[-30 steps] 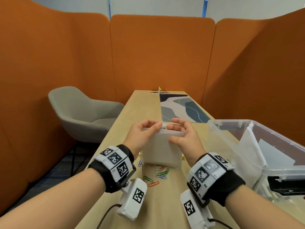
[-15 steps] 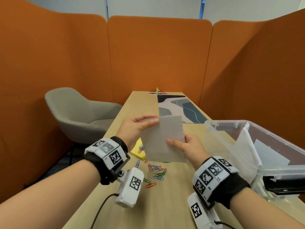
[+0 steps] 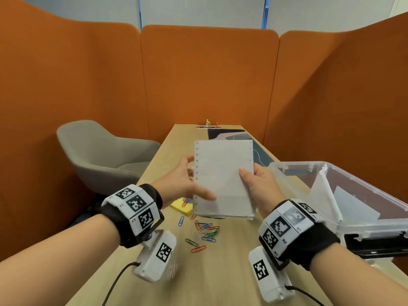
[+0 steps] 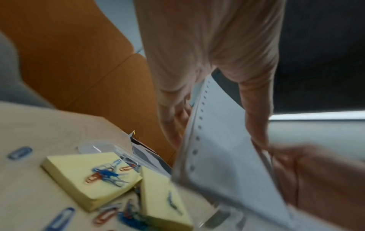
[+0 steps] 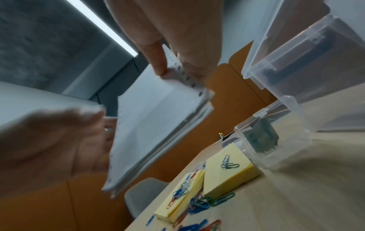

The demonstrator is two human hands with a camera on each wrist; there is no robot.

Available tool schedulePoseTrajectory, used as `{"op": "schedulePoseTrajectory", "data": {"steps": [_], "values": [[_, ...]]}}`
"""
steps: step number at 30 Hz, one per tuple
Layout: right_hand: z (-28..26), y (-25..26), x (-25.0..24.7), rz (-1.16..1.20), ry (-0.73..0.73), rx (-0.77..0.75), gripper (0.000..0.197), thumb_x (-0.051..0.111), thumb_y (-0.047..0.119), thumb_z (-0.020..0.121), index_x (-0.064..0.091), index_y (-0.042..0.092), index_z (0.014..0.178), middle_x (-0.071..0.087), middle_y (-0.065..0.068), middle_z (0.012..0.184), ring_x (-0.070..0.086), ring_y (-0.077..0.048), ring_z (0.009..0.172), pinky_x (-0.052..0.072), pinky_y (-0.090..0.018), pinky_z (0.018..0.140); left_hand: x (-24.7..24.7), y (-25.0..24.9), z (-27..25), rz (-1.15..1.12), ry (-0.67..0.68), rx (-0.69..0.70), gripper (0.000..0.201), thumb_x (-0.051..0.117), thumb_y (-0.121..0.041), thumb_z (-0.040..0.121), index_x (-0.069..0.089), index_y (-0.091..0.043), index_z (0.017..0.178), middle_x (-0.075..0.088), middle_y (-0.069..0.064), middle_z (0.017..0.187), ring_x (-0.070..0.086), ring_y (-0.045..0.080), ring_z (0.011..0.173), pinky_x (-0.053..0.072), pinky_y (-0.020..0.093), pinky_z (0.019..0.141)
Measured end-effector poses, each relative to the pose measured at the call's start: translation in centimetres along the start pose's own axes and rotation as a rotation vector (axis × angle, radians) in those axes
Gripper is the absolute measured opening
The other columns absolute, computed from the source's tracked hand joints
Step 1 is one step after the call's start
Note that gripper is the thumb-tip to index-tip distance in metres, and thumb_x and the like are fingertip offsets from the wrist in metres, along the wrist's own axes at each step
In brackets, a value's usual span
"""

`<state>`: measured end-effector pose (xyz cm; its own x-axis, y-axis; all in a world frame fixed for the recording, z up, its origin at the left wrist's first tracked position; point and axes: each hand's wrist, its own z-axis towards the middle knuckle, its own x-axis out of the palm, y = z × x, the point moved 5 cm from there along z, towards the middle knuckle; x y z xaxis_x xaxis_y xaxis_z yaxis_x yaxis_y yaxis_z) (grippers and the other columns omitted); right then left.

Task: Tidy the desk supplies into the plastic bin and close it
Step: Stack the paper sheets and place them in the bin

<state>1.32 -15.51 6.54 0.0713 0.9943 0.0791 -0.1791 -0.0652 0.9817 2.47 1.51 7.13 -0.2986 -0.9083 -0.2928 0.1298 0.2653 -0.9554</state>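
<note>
A stack of white paper (image 3: 223, 177) with punched edges is held upright above the desk, its face towards me. My left hand (image 3: 185, 184) holds its left edge, thumb on the front and fingers behind. My right hand (image 3: 258, 186) pinches its right edge the same way. The wrist views show the paper stack (image 4: 221, 148) (image 5: 154, 118) between both hands. An open clear plastic bin (image 3: 287, 167) stands to the right with white sheets inside. Two yellow sticky-note pads (image 4: 88, 175) (image 5: 227, 173) and several coloured paper clips (image 3: 205, 233) lie on the desk below.
A small clear box (image 5: 272, 140) with dark contents stands by the pads. The bin's black latch (image 3: 375, 244) faces me. A patterned desk mat (image 3: 258, 151) lies further back, a grey chair (image 3: 99, 155) stands left of the desk, and orange partitions surround it.
The paper stack stood on its edge on the desk a second ago. Both hands have lifted it and turned its face towards me.
</note>
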Motion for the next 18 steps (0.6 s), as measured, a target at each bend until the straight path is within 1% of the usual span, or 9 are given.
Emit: {"op": "schedulePoseTrajectory", "data": {"steps": [2,5,6,9,11,13,14,16,18], "values": [[0.1,0.1,-0.2,0.031,-0.052,0.019,0.016,0.042,0.014,0.097,0.053,0.025,0.094,0.063,0.004,0.092,0.062,-0.014,0.083,0.052,-0.026,0.067,1.3,0.7,-0.8,0.261,0.091,-0.024,0.117,0.085,-0.001,0.057,0.007,-0.032,0.138,0.052,-0.001,0.124,0.059,0.02,0.104,0.057,0.037,0.08],[-0.2,0.2,0.2,0.035,-0.048,0.045,0.011,0.047,0.016,0.095,0.051,0.023,0.102,0.064,-0.001,0.102,0.063,-0.019,0.09,0.052,-0.031,0.073,2.3,1.3,-0.9,0.421,0.017,-0.005,0.105,0.08,0.001,0.062,0.007,-0.026,0.133,0.051,0.002,0.116,0.062,0.021,0.089,0.057,0.031,0.062],[-0.4,0.1,0.4,0.015,-0.021,0.045,0.016,0.05,0.016,0.093,0.05,0.021,0.109,0.064,-0.002,0.109,0.063,-0.02,0.095,0.052,-0.033,0.076,2.2,1.3,-0.8,0.433,-0.031,0.003,0.1,0.078,0.002,0.064,0.009,-0.024,0.132,0.052,0.004,0.114,0.062,0.023,0.088,0.057,0.031,0.061],[-0.7,-0.3,0.9,-0.053,0.072,0.051,0.044,0.063,0.008,0.084,0.043,0.019,0.122,0.059,-0.003,0.122,0.058,-0.022,0.108,0.05,-0.039,0.09,1.6,0.9,-0.4,0.445,-0.11,0.028,0.088,0.076,0.002,0.065,0.017,-0.016,0.128,0.052,0.005,0.113,0.059,0.024,0.095,0.058,0.036,0.07],[-1.0,-0.7,0.7,-0.078,0.115,0.102,0.056,0.067,0.001,0.078,0.038,0.024,0.12,0.056,0.001,0.121,0.055,-0.023,0.112,0.048,-0.047,0.095,1.4,0.4,-0.4,0.464,-0.096,0.053,0.084,0.076,0.001,0.066,0.02,-0.013,0.127,0.051,0.003,0.113,0.057,0.02,0.093,0.056,0.029,0.066],[-1.2,-1.0,0.4,-0.064,0.147,0.161,0.066,0.066,-0.007,0.075,0.035,0.027,0.122,0.055,0.001,0.121,0.055,-0.028,0.113,0.053,-0.051,0.087,1.4,0.0,-0.6,0.492,-0.022,0.065,0.084,0.077,-0.002,0.067,0.02,-0.014,0.127,0.049,0.001,0.115,0.054,0.012,0.089,0.053,0.018,0.06],[-1.4,-1.0,0.2,-0.043,0.156,0.177,0.07,0.064,-0.012,0.074,0.035,0.027,0.125,0.055,0.001,0.123,0.055,-0.03,0.114,0.056,-0.05,0.081,1.5,-0.2,-0.7,0.485,0.03,0.066,0.088,0.079,-0.004,0.066,0.019,-0.016,0.129,0.047,-0.003,0.117,0.053,0.009,0.091,0.053,0.017,0.063],[-1.4,-0.6,-0.4,-0.02,0.159,0.174,0.075,0.061,-0.017,0.074,0.035,0.026,0.129,0.053,0.0,0.126,0.053,-0.03,0.115,0.056,-0.049,0.079,1.7,-0.7,-0.9,0.387,0.127,0.059,0.096,0.083,-0.013,0.064,0.018,-0.024,0.134,0.046,-0.011,0.123,0.051,0.009,0.107,0.051,0.017,0.077],[-1.9,0.4,-0.8,-0.027,0.166,0.152,0.075,0.06,-0.019,0.073,0.036,0.025,0.13,0.053,0.001,0.126,0.053,-0.029,0.115,0.059,-0.043,0.071,1.9,-1.5,-0.8,0.163,0.198,0.047,0.078,0.079,-0.021,0.069,0.033,-0.024,0.131,0.055,-0.013,0.123,0.056,0.012,0.112,0.05,0.02,0.082]]}}
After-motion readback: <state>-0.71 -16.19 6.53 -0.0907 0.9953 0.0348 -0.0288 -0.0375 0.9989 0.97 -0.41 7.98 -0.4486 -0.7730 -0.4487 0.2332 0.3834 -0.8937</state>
